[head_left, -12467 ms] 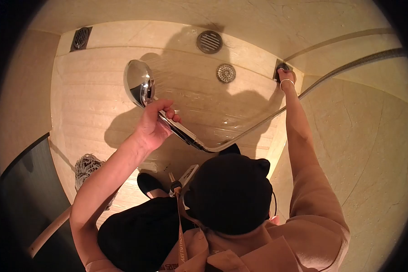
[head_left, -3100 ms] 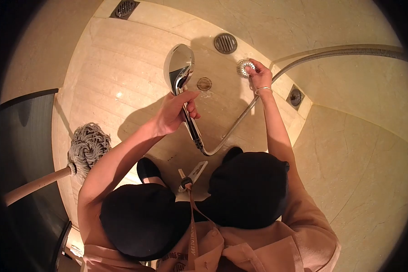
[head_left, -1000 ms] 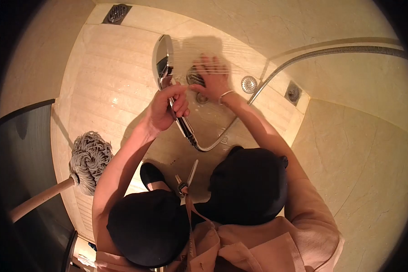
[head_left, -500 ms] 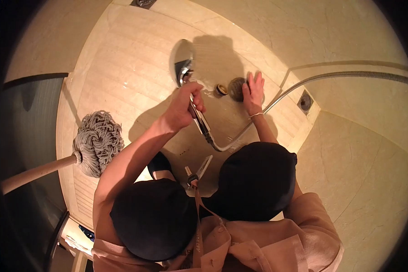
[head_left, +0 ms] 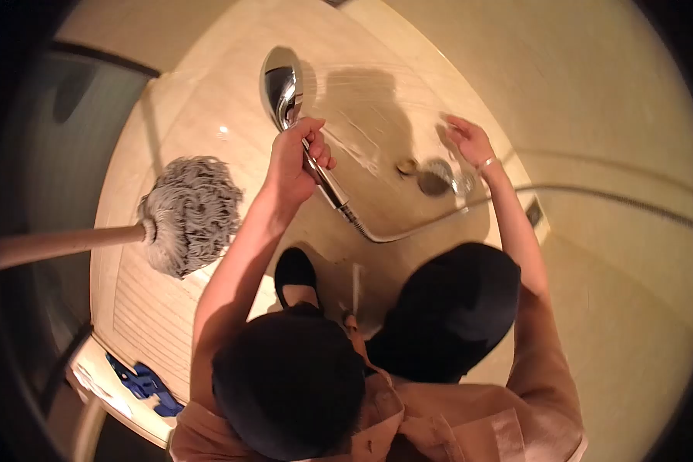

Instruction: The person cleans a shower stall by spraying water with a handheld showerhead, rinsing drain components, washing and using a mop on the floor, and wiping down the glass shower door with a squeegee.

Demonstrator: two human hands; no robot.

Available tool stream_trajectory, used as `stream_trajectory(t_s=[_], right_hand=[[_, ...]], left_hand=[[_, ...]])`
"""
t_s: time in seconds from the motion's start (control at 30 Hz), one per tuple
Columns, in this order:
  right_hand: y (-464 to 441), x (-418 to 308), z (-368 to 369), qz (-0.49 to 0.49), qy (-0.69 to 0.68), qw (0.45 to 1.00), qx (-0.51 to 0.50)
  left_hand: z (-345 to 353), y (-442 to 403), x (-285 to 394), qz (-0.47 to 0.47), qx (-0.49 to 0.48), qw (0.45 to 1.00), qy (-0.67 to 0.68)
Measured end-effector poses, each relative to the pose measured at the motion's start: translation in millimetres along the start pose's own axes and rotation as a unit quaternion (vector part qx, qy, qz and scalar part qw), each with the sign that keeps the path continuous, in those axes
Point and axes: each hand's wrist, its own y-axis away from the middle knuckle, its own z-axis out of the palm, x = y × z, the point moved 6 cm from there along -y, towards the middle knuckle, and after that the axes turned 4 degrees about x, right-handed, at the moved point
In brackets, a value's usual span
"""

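My left hand (head_left: 296, 158) is wrapped round the handle of a chrome shower head (head_left: 279, 86), whose oval head points away from me over the wet floor. From the handle's lower end a metal hose (head_left: 396, 236) curves off to the right. My right hand (head_left: 470, 138), fingers stretched and apart, is off to the right, holding nothing. Close by it on the floor lie a round dark metal disc (head_left: 434, 178), perhaps a drain part, and a small brass-coloured ring-like piece (head_left: 406, 167). A shiny round patch beside the disc is too blurred to identify.
A string mop (head_left: 191, 218) rests at the left, its wooden handle (head_left: 73, 245) reaching out of view. A square floor drain (head_left: 533, 210) sits by the right wall. A dark glass panel (head_left: 54, 177) borders the left. Blue cloth (head_left: 144, 386) lies at lower left.
My right hand has lifted off the round disc and moved up and to the right. My left hand has shifted slightly left with the shower head. The whole view has also shifted.
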Motion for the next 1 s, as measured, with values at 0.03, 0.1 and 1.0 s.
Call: stream_trajectory(t_s=[0.03, 0.1, 1.0], right_hand=[[-10.9, -9.9, 8.9, -0.07, 0.095, 0.992, 0.04], [-31.6, -11.7, 30.5, -0.11, 0.156, 0.981, 0.038], [11.4, -80.7, 45.1, -0.02, 0.286, 0.896, -0.338]], left_hand=[[-17.3, -3.9, 16.2, 0.039, 0.073, 0.996, 0.034], [-49.7, -7.2, 49.2, 0.092, 0.179, 0.972, 0.12], [-49.7, -6.0, 205.1, 0.115, 0.189, 0.969, 0.113]])
